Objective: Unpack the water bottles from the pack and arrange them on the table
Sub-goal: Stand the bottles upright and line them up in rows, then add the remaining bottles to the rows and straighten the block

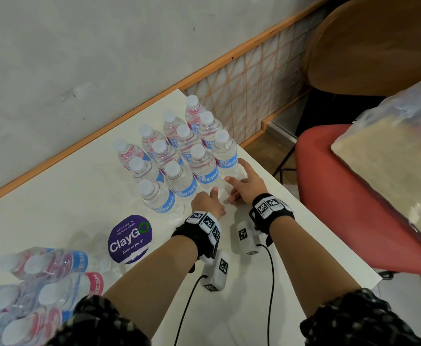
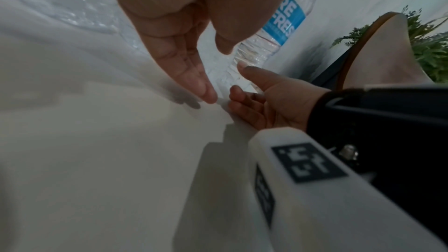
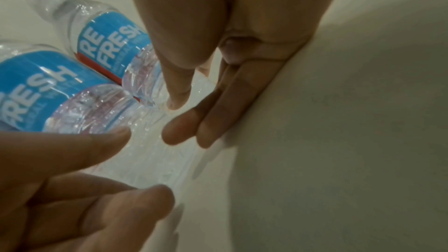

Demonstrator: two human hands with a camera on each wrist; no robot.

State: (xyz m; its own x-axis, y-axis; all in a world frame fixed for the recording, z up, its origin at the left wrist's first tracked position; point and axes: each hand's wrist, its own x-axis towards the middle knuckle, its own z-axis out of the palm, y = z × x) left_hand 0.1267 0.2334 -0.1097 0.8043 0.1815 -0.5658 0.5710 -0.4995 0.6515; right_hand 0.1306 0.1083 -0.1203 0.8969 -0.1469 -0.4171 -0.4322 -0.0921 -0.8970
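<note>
Several clear water bottles [image 1: 179, 151] with blue REFRESH labels and white caps stand upright in rows on the white table [image 1: 54, 208]. The shrink-wrapped pack [image 1: 37, 283] with more bottles lies at the lower left. Both hands sit on the table just in front of the right-hand end of the rows. My left hand [image 1: 210, 199] has straight fingers pointing down at the tabletop and holds nothing [image 2: 217, 74]. My right hand [image 1: 241, 182] lies beside it, fingers straight against the table, its thumb near the base of a bottle [image 3: 106, 45]. It too holds nothing [image 3: 174, 120].
A round purple ClayGo sticker [image 1: 130, 242] is on the table left of my forearms. The table's right edge runs close by my right wrist. Past it stands a red chair [image 1: 341, 196] bearing a plastic bag [image 1: 399, 158], with a wooden chair [image 1: 379, 41] behind.
</note>
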